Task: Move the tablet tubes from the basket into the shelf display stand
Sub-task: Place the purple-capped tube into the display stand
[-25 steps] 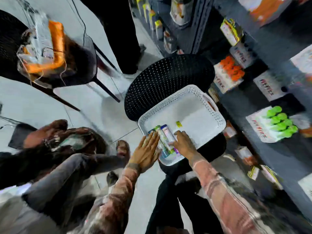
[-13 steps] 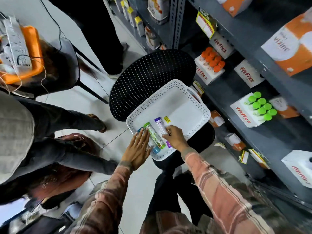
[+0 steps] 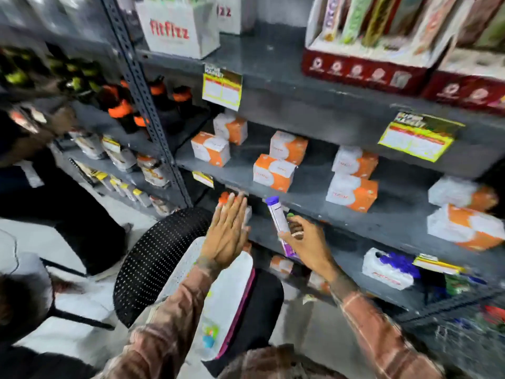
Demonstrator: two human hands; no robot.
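In front of the grey metal shelving (image 3: 314,203), at the level of the lower shelves, the right hand (image 3: 308,242) is closed around a purple-capped tablet tube (image 3: 278,224), fingers wrapped round its lower half, cap end up and leaning slightly away toward the rack. The tube's long axis runs near upright, tilted left at the top. The left hand (image 3: 226,236) is flat and spread, holding nothing, raised just beside a display stand with orange-capped tubes (image 3: 225,199) on the shelf behind it; whether the fingertips touch it cannot be told. The purple display stand (image 3: 390,266), judged the matching target, sits one shelf lower and well off to the right of the held tube, so the right hand is the nearer one and the move calls for a swing right and down with the tube kept cap-up to drop into a slot; which slot is free is too blurred to say. The white basket (image 3: 232,294) rests on a black perforated chair (image 3: 153,258) below both hands, with small coloured items near its lower end, indistinct. Room: a narrow shop aisle, pale tiled floor, orange-and-white cartons (image 3: 273,173) on the middle shelf, another person's dark clothing at the left. Motion blur is heavy throughout.
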